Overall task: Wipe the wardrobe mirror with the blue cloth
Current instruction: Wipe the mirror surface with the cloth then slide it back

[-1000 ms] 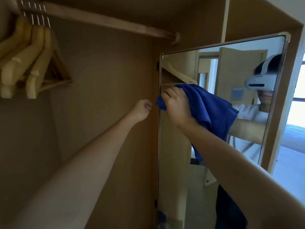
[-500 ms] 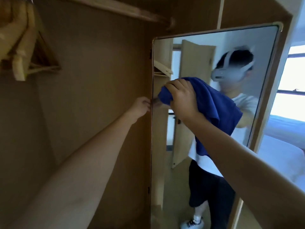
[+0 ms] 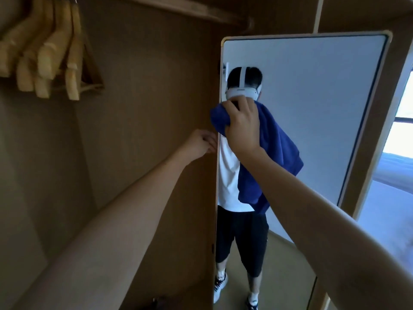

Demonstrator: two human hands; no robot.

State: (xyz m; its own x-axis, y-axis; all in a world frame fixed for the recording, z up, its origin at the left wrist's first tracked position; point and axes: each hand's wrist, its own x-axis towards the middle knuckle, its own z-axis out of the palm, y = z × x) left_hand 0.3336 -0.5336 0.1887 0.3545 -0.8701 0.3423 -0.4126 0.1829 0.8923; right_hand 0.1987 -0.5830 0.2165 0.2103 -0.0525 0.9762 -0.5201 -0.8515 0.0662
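A tall mirror (image 3: 312, 113) in a light wooden frame stands swung out from the wardrobe on the right. My right hand (image 3: 242, 125) grips a bunched blue cloth (image 3: 274, 157) and presses it against the glass near the mirror's left edge, at upper-middle height. The cloth hangs down below my hand. My left hand (image 3: 201, 143) reaches to the mirror's left edge, its fingers curled around the frame there. The glass reflects a person in a white shirt and dark shorts.
Several wooden hangers (image 3: 49, 52) hang from the rail (image 3: 178, 12) at the top left. The brown wardrobe back wall (image 3: 145, 97) fills the left. A bright window and bed (image 3: 397, 166) lie past the mirror's right side.
The mirror has swung more towards me, so its reflection now shows the whole person and a plain wall. My right hand with the cloth has stayed near the left edge; my left hand keeps the frame.
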